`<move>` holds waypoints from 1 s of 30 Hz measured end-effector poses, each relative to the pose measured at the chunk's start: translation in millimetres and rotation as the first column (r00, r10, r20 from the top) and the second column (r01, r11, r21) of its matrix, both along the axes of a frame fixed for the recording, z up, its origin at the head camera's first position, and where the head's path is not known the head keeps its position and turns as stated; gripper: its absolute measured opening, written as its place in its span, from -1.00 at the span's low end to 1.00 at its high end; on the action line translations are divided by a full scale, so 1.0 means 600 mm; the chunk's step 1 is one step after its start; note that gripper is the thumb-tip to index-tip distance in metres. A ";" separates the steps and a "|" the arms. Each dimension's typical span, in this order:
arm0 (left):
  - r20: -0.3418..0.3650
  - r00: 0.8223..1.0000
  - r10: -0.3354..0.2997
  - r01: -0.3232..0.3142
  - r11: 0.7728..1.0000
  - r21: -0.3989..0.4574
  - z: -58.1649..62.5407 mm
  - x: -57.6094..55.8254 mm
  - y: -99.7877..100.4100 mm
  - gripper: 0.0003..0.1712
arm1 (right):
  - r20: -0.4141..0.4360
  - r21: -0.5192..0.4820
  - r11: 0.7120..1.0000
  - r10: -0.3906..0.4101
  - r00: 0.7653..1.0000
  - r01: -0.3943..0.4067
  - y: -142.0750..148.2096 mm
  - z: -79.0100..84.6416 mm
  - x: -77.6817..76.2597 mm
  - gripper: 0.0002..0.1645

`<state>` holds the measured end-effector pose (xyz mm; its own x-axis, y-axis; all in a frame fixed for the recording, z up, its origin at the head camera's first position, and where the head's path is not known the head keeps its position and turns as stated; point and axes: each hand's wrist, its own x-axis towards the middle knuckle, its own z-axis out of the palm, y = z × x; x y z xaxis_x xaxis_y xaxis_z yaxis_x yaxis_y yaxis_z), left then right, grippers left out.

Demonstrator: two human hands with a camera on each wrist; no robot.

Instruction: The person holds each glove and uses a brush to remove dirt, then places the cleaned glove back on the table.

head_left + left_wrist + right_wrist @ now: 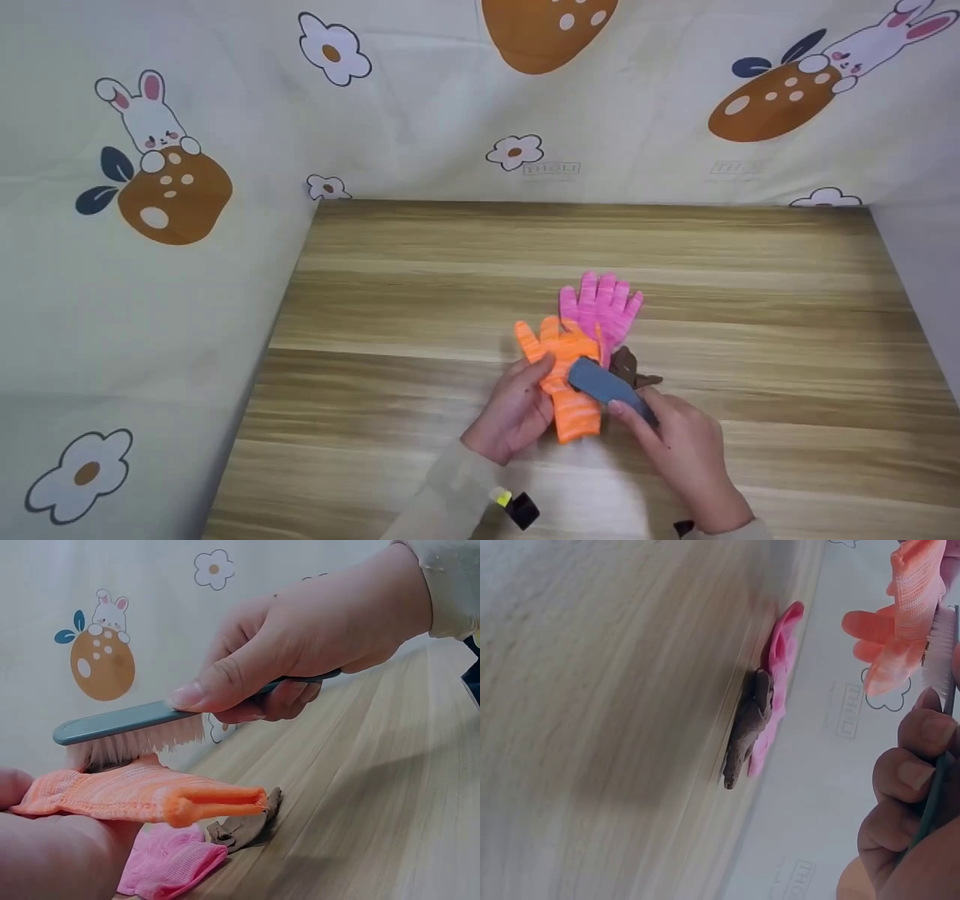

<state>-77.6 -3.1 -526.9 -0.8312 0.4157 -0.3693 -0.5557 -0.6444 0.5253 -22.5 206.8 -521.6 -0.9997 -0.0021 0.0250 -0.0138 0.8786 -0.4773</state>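
An orange striped knit glove (576,411) is held up by my left hand (517,409), thumb on top and palm beneath. My right hand (684,442) grips a blue-grey scrubbing brush (604,381) by its handle, thumb along the back. In the left wrist view the pale bristles (142,742) press down on the glove, over a dark brown patch partly hidden under them. The right wrist view shows brown specks among the bristles and the glove's fingers (874,630) hanging beside them.
A pink knit glove (604,304) lies palm-flat on the wood-grain table (375,300) behind the orange one. Beside it sits a lumpy brown clay-like piece (624,365). Patterned cloth walls (420,97) with rabbits and flowers rise at the back and sides.
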 end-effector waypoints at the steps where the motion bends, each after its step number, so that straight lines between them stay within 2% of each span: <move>1: 0.003 1.000 0.003 -0.003 1.000 0.002 0.000 0.000 0.000 -0.51 | 0.002 0.001 1.000 -0.003 1.000 0.003 0.001 -0.001 0.000 -0.58; 10: 0.026 0.999 0.018 -0.018 1.000 -0.004 0.005 -0.005 -0.007 -0.58 | 0.010 -0.010 1.000 -0.025 1.000 0.025 0.014 -0.002 0.003 -0.61; 16: 0.024 1.000 0.006 -0.006 1.000 -0.001 0.005 -0.004 -0.001 -0.69 | 0.051 -0.066 0.996 -0.053 0.997 0.057 0.013 0.003 0.001 -0.59; 23: -0.041 0.997 -0.058 0.058 0.998 -0.003 0.002 0.004 0.004 -0.51 | -0.049 -0.135 0.988 -0.080 0.996 0.073 -0.004 0.011 -0.003 -0.66; 26: -0.059 0.996 -0.074 0.072 0.997 -0.028 0.001 0.005 0.005 -0.45 | -0.059 -0.152 0.987 -0.069 0.996 0.059 -0.014 0.012 -0.005 -0.65; 30: -0.063 0.995 -0.077 0.074 0.996 -0.046 0.001 0.004 0.007 -0.46 | -0.033 -0.120 0.992 -0.049 0.998 0.045 -0.020 0.011 -0.005 -0.61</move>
<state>-75.1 1.1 -526.4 -0.8208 0.4627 -0.3350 -0.5658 -0.5774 0.5887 -25.5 194.8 -514.9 -0.9971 0.0500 0.0579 0.0074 0.8158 -0.5782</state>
